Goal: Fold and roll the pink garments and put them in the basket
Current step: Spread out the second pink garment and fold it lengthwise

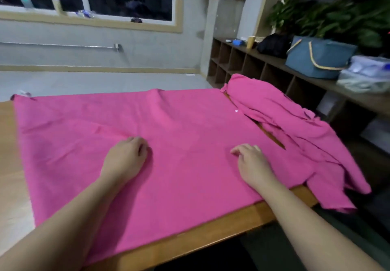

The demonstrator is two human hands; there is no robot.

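Note:
A large pink garment (173, 122) lies spread flat over most of the wooden table (211, 230). My left hand (126, 157) rests on it near the middle, fingers loosely curled down onto the cloth. My right hand (251, 161) rests on it a little to the right, fingers also bent down against the fabric. A heap of more pink garments (295, 127) lies crumpled at the table's right end and hangs over the edge. The blue basket (316, 57) with tan handles stands on the shelf unit at the right, beyond the table.
A low wooden shelf unit (263, 68) runs along the right wall, carrying a dark bag (274, 44), clear plastic boxes (367, 74) and plants (329, 17). A window sill with bottles (56, 2) is at the back. Bare table shows at the left (8, 144).

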